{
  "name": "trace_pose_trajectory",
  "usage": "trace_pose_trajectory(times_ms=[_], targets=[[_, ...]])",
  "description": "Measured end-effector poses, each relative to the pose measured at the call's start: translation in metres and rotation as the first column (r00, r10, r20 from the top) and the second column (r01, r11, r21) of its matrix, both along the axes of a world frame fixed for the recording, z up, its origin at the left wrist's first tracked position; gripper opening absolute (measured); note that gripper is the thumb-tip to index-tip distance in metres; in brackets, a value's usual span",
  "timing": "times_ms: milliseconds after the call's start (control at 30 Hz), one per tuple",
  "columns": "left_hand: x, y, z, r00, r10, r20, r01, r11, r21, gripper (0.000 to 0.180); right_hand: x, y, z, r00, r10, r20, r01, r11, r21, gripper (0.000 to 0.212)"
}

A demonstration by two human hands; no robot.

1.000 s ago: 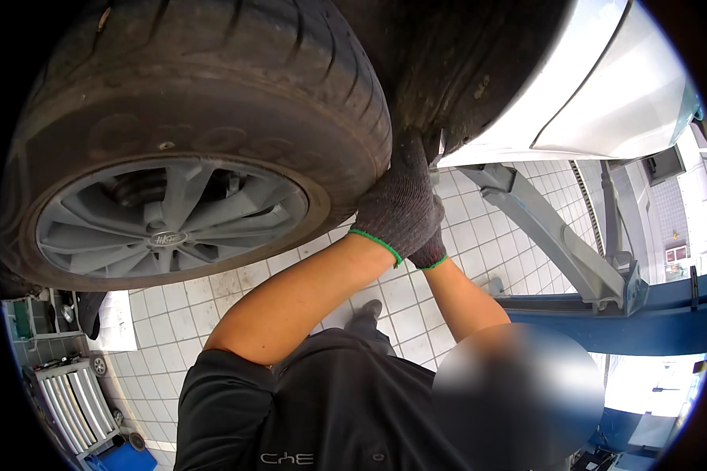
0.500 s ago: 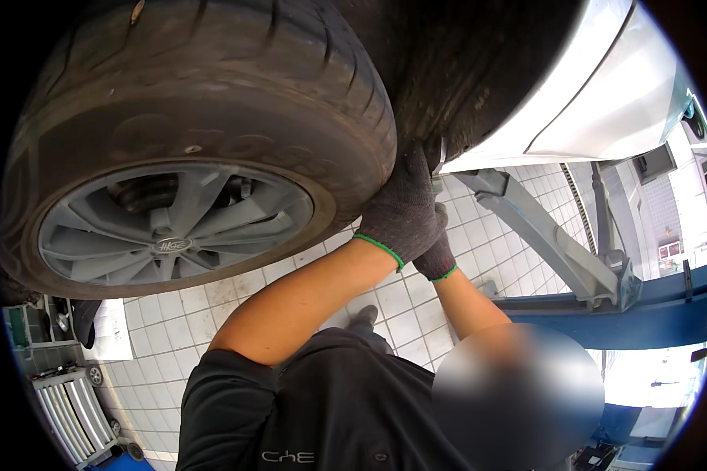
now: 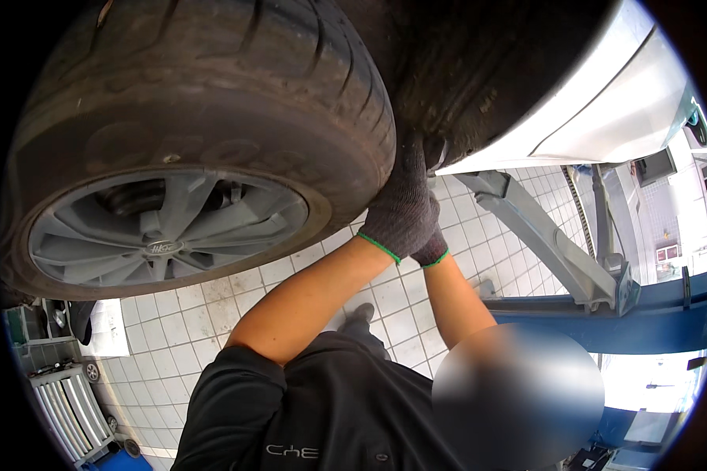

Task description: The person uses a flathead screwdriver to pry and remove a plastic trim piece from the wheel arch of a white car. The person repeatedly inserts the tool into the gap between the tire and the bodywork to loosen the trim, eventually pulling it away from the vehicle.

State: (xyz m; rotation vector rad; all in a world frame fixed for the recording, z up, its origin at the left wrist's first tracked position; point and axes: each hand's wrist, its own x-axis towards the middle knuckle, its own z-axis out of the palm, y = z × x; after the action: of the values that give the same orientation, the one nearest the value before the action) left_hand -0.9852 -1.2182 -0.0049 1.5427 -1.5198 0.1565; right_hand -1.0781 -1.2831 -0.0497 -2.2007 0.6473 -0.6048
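Note:
Both my hands wear dark grey knit gloves with green cuffs. My left hand (image 3: 404,210) reaches up between the tyre (image 3: 204,102) and the lower end of the dark wheel arch (image 3: 479,94), beside the edge of the white body panel (image 3: 562,114). Its fingers fade into the shadow there, so their grip is hard to read. Behind it and slightly lower is my right hand (image 3: 430,250), mostly covered by the left one, its fingers out of sight. The grey spoked rim (image 3: 184,208) faces me at the left.
Right of my hands, a grey lift arm (image 3: 546,239) slopes down to a blue beam (image 3: 660,314). A tool trolley (image 3: 71,408) with light drawer fronts stands at lower left, by a white sheet (image 3: 110,330). White floor tiles (image 3: 169,337) lie below.
My right hand has moved a little up and left, further behind the left hand. The wheel appears shifted slightly left and down in view, and its sidewall seems slightly turned.

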Motion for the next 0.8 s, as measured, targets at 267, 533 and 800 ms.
trace_pose_trajectory(times_ms=[267,533,800], targets=[[-0.005,-0.012,-0.006,0.992,0.124,-0.02,-0.124,0.992,-0.005,0.049,0.005,0.005,-0.003,0.998,-0.045,0.032,0.045,0.999,0.009,0.047],[0.003,-0.002,0.0,0.96,0.018,0.28,-0.007,0.999,-0.042,0.041,0.01,0.004,-0.012,0.997,-0.058,0.046,0.06,0.998,-0.024,0.046],[0.012,-0.002,-0.007,0.84,-0.106,0.533,0.068,0.994,0.091,0.023,0.006,-0.004,-0.014,0.998,-0.047,0.036,0.048,0.998,-0.044,0.045]])
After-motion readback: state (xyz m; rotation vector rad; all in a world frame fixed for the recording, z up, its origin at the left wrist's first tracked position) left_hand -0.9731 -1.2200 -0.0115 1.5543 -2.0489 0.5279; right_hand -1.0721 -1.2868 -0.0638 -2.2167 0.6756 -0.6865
